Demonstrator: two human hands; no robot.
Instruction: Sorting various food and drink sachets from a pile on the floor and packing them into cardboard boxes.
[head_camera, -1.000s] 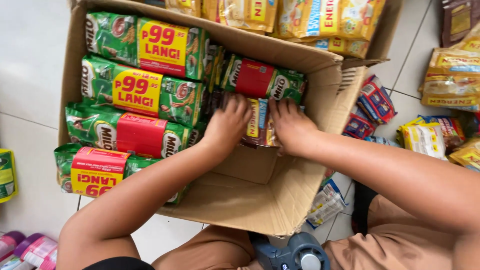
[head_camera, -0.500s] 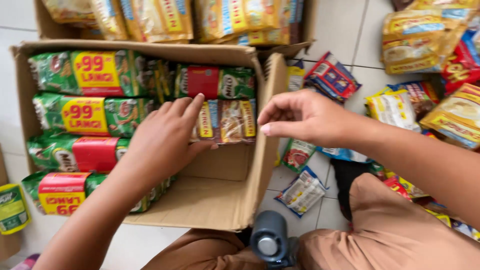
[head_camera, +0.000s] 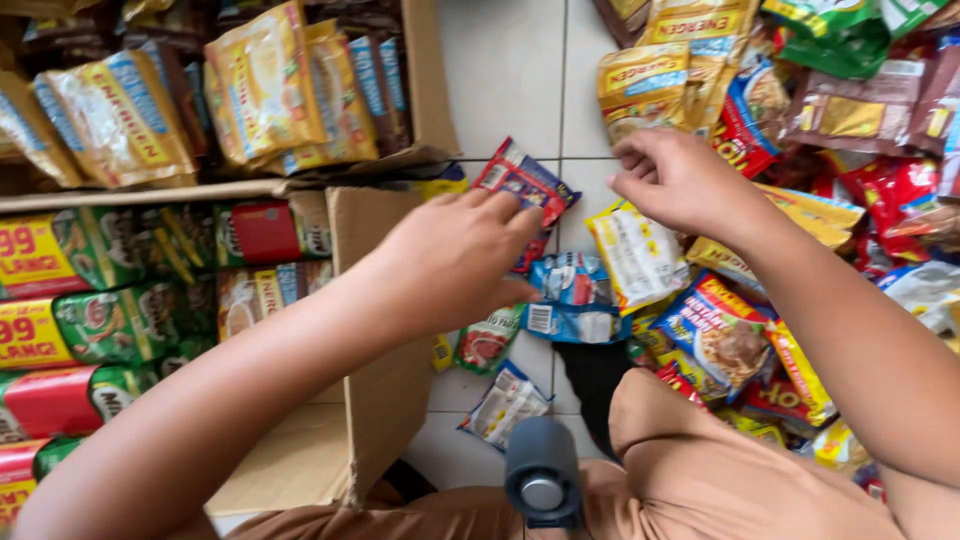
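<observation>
Both hands have left the inside of the open brown cardboard box (head_camera: 370, 400), where they rested among the packs a second ago, and now hover over loose sachets on the white tiled floor (head_camera: 500, 80) just right of the box.

From my remote view, the left hand (head_camera: 460, 260) sits right beside the box's right wall, palm down, fingers loosely curled together. Its fingertips touch a small red and blue foil sachet (head_camera: 528, 180) lying tilted on the tiles. I cannot tell whether the fingers actually pinch it or only rest on it.

Farther right of the box, the right hand (head_camera: 680, 180) hangs with fingers bent and drawn close, thumb meeting the fingertips. It holds nothing that I can see, and hovers just above a white and yellow plastic sachet (head_camera: 638, 255).

Between the two hands lies a crumpled light blue sachet (head_camera: 572, 295). Right of the box, well beyond the right hand, a heap of mixed yellow, red and green snack packets (head_camera: 800, 110) covers the floor.

Inside the box, at its left side, green and red drink-powder packs with yellow price labels (head_camera: 90, 320) lie stacked in rows. Behind the box stands a second carton of yellow sachet strips (head_camera: 250, 90).
</observation>
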